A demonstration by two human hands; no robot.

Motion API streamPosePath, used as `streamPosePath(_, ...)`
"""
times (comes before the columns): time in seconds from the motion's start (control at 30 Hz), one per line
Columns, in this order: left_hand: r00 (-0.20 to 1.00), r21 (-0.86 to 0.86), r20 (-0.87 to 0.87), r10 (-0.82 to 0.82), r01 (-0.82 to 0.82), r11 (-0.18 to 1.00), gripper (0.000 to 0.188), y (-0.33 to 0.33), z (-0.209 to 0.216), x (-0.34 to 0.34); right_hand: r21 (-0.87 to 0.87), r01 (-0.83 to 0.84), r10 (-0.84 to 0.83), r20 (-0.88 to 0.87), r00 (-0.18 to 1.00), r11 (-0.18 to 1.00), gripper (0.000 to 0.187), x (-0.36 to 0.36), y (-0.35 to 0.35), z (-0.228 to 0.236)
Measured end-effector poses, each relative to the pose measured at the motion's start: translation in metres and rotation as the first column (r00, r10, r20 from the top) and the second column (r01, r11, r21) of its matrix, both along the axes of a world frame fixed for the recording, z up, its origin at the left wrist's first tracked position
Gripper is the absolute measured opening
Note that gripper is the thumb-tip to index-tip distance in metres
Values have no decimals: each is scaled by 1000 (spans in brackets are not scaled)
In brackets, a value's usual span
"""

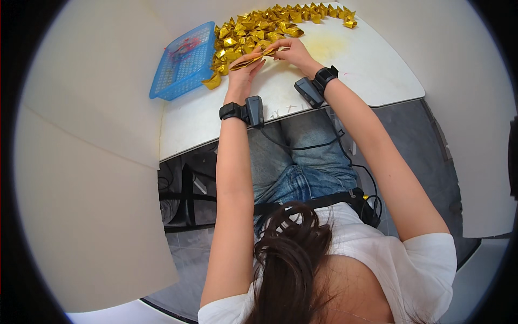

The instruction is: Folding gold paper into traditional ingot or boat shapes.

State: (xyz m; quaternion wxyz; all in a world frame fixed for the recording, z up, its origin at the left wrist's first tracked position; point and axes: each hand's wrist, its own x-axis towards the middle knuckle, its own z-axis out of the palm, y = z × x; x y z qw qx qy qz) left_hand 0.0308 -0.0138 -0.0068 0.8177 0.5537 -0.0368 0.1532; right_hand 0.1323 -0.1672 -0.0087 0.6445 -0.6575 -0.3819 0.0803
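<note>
A piece of folded gold paper (247, 63) is held over the white table, between my two hands. My left hand (243, 80) is closed on its left part, with the paper lying across the fingers. At the paper's right end, my right hand (295, 53) pinches it between thumb and fingers. Just beyond both hands spreads a heap of folded gold paper ingots (253, 26). One ingot (212, 81) sits apart from the heap's middle, left of my left wrist. The paper's underside is hidden.
Left of the heap stands a blue plastic basket (189, 85) with something reddish and crumpled (186, 47) inside. A row of ingots runs along the far edge of the white table (377, 70). Light partitions flank both sides. A black cable (302, 148) hangs from my left wrist device.
</note>
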Motion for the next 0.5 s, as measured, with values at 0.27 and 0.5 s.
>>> streamPosePath(0.27,999,70,-24,-25,26,997,15,1,-3,1,123,37,-37,-1,999,992,20,0,0,-2)
streamPosePath(0.5,998,71,-57,17,-13,997,16,-1,-1,1,125,-28,70,-352,933,992,22,-6,-2,9)
